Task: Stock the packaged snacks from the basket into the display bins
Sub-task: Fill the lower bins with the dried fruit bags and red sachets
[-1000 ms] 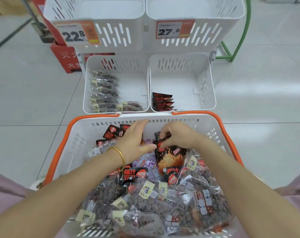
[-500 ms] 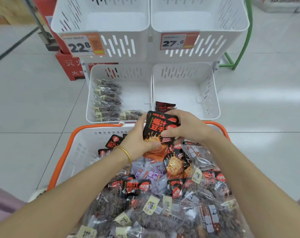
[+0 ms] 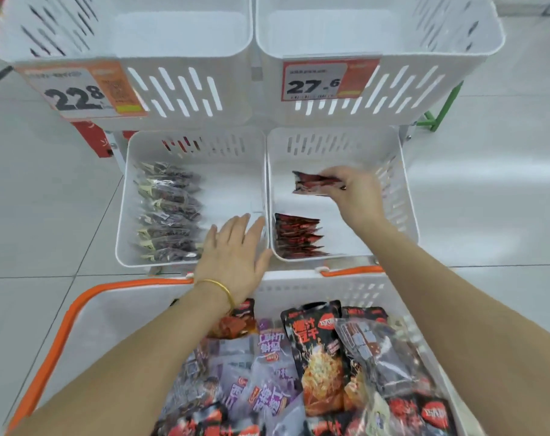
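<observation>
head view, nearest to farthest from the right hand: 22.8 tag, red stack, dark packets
The right hand holds a red packet over the right bin.
1. Red stack: just below and left of the hand, in the same bin.
2. Dark packets: across the divider, in the left bin.
3. 22.8 tag: up and far left.

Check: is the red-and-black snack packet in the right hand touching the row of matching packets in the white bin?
Apart: head view shows bare bin floor between the red-and-black packet and the row.
</observation>
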Demonstrator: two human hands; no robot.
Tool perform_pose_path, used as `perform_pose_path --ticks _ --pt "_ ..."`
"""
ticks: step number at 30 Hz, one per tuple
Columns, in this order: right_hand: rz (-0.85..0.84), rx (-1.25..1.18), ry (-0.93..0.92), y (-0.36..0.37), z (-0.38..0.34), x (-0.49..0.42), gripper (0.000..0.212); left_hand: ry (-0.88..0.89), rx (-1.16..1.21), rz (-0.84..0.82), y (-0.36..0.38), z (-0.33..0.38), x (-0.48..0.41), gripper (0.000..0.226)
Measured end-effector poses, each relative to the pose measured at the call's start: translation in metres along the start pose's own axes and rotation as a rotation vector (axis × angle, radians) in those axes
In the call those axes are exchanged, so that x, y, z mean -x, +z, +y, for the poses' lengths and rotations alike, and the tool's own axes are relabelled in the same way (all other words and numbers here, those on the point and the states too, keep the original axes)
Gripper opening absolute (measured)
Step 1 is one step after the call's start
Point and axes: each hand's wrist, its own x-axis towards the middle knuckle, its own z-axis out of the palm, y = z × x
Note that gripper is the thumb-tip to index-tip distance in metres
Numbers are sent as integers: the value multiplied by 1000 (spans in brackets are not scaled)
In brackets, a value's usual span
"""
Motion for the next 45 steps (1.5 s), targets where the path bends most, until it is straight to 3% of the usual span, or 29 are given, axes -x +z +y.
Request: perform_pose_path --ticks 2,6,9,14,19,24,27,29,33,37,42,45 --pt "-88 -12 43 23 16 -14 24 6 -47 52 2 0 0 71" --pt "-453 5 194 52 35 -24 27 27 -37 142 6 -1 -4 63" --pt "-509 -154 311 52 32 -24 34 39 -42 168 8 0 -7 61" --pt "-663 -133 304 48 31 -19 35 51 -81 143 9 -1 -8 62" --pt "-540 -126 272 21 25 -2 48 47 -80 87 4 0 -7 70" --pt "-226 -203 151 -19 -5 47 38 28 -7 47 1 3 -7 60" --pt "-190 -285 116 -35 -25 91 32 -10 58 15 -3 5 -4 63" --pt "-282 -185 103 -30 -29 117 30 -23 90 67 -4 7 4 65" --pt "-576 257 6 0 -15 143 34 72 224 252 -10 20 45 62" --pt "-755 705 -132 15 -8 152 41 87 349 287 -10 21 85 54" --pt "-713 785 -180 16 -13 155 45 67 421 286 -12 15 102 53" --pt "-753 714 -231 10 -22 149 35 95 466 236 -15 18 104 52"
